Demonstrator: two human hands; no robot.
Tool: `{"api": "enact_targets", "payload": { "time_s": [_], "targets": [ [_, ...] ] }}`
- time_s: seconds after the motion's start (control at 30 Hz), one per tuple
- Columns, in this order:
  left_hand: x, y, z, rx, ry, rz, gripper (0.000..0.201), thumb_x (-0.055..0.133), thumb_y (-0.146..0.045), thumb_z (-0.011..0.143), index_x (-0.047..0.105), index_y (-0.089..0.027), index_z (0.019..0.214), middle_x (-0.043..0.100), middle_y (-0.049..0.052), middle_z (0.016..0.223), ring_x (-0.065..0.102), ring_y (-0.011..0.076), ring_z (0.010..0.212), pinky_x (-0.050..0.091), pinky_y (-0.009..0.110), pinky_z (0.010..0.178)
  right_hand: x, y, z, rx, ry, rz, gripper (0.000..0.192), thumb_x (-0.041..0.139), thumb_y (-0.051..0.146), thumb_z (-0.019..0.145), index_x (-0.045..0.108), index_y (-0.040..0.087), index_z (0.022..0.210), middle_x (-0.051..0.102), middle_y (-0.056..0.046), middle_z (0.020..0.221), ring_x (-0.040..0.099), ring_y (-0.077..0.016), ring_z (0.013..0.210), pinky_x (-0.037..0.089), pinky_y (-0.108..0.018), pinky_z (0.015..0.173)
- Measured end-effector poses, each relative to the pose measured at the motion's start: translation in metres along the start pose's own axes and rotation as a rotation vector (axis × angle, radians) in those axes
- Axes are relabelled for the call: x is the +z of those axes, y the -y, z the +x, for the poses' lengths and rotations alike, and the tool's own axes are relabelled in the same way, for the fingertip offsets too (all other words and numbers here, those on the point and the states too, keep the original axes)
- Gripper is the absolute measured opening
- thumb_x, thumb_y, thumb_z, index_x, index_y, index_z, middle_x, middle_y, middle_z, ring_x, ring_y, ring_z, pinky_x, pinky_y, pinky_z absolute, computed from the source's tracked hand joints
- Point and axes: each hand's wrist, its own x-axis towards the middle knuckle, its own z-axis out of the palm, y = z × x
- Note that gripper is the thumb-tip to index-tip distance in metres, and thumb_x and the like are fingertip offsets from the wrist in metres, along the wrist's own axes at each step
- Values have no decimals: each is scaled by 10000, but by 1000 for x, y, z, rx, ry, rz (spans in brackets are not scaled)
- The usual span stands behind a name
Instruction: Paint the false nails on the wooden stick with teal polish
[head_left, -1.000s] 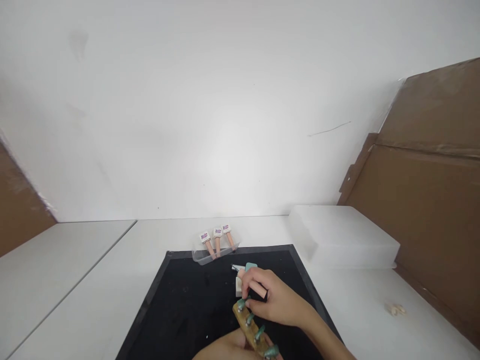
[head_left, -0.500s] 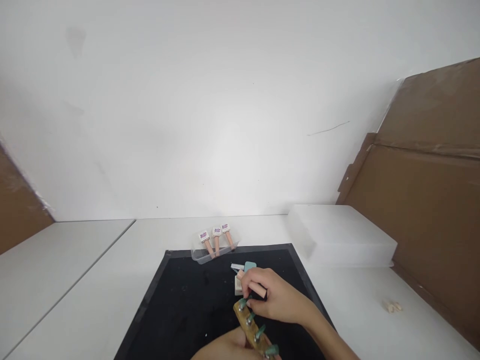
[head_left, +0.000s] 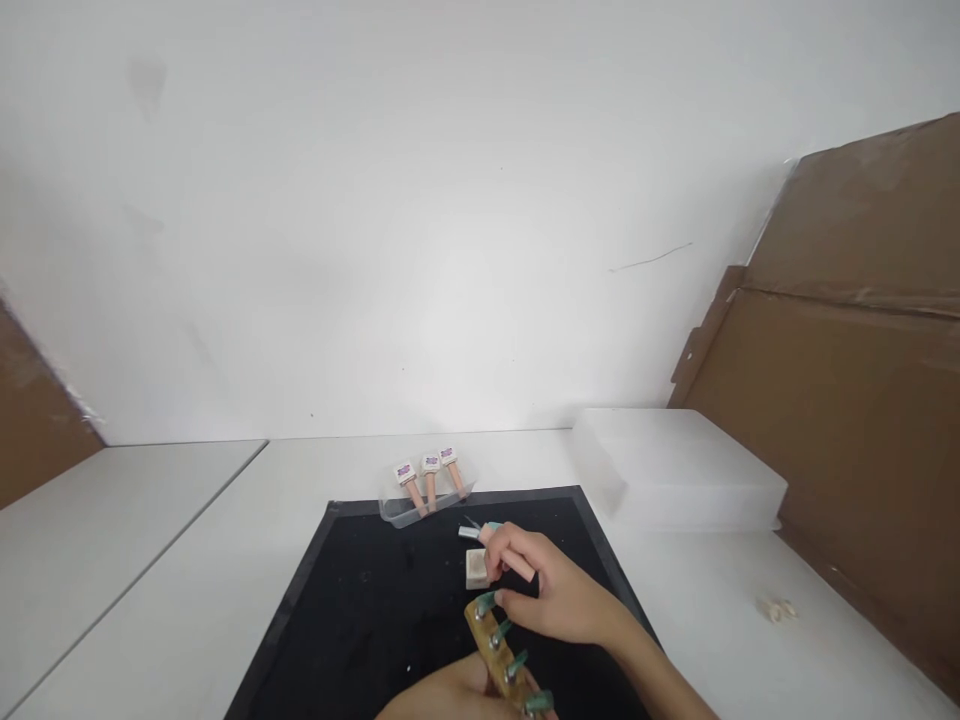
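A black mat point(head_left: 360, 620) lies on the white table point(head_left: 150, 560), its far edge just short of a clear tray point(head_left: 420, 508) of three small bottles, with bare mat open to the left of the hands. To the right, a white box point(head_left: 675, 470) stands near the mat's far corner, against brown cardboard point(head_left: 862, 400). The left hand point(head_left: 442, 695), low at the frame's bottom edge, grips a wooden strip point(head_left: 501, 655) studded with green nail tips, angled away toward the far left. The right hand point(head_left: 547, 590) reaches in from the right, its fingers curled around a pink-capped tool point(head_left: 514, 562) and pinching the farthest green tip point(head_left: 484, 602). A small white block point(head_left: 475, 568) lies on the mat beside its knuckles.
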Motion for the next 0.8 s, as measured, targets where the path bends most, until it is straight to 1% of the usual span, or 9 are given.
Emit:
{"api": "enact_targets", "payload": {
  "time_s": [0.1, 0.17, 0.23, 0.3, 0.37, 0.43, 0.53, 0.63, 0.8],
  "targets": [
    [6, -7, -2, 36, -14, 0, 298, 732, -221, 585, 652, -138, 860, 639, 45, 869, 559, 147, 759, 380, 260, 739, -4, -4, 0, 17, -104, 114, 169, 503, 69, 752, 512, 215, 837, 518, 32, 714, 508, -134, 704, 406, -259, 703],
    [10, -12, -1, 81, -53, 37, 317, 722, -256, 608, 642, -137, 891, 626, 46, 857, 548, 133, 731, 382, 251, 710, -7, -12, 1, 27, -238, 194, 71, 474, 206, 843, 538, 213, 874, 518, 30, 638, 527, -142, 671, 416, -285, 718],
    [11, -13, 2, 164, -102, 121, 345, 697, -343, 635, 625, -127, 895, 597, 40, 789, 521, 114, 659, 388, 247, 649, -10, -23, 0, 32, -365, 237, 192, 468, 314, 863, 594, 189, 793, 567, -6, 679, 525, -135, 591, 420, -311, 713],
    [10, -11, 7, 250, -120, 175, 417, 684, -426, 622, 585, -138, 907, 555, 11, 724, 472, 82, 552, 384, 247, 588, -11, -34, -2, -2, -485, 344, 313, 458, 410, 854, 607, 181, 700, 604, -30, 743, 448, -97, 448, 422, -297, 570],
    [8, -9, 12, 290, -132, 206, 478, 668, -479, 612, 550, -154, 941, 539, 3, 739, 445, 68, 535, 377, 247, 579, -11, -40, -5, -3, -546, 395, 333, 500, 428, 828, 605, 180, 633, 627, -43, 780, 436, -97, 460, 402, -277, 515],
    [8, -7, 14, 290, -145, 225, 505, 657, -508, 606, 531, -173, 961, 522, -4, 753, 429, 65, 556, 374, 248, 599, -9, -39, -9, 3, -541, 382, 323, 545, 411, 805, 598, 181, 583, 644, -55, 763, 500, -134, 557, 403, -272, 520],
    [11, -8, 13, 260, -172, 272, 515, 644, -527, 607, 518, -192, 978, 485, -23, 723, 414, 74, 589, 364, 246, 618, -3, -29, -12, -20, -451, 338, 301, 553, 349, 812, 589, 186, 561, 635, -49, 699, 552, -167, 667, 414, -270, 553],
    [13, -10, 12, 259, -206, 353, 512, 622, -549, 616, 519, -183, 960, 459, -25, 692, 413, 90, 599, 356, 249, 601, 4, -19, -14, -48, -375, 257, 245, 560, 283, 801, 552, 188, 575, 601, -24, 691, 544, -146, 617, 415, -265, 559],
    [8, -8, 14, 249, -246, 465, 435, 564, -574, 655, 548, -166, 807, 438, -19, 662, 406, 107, 617, 345, 251, 596, 15, -12, -15, -45, -368, 40, 143, 579, 197, 761, 547, 192, 621, 565, 8, 621, 506, -129, 564, 397, -258, 568]
  ]
}}
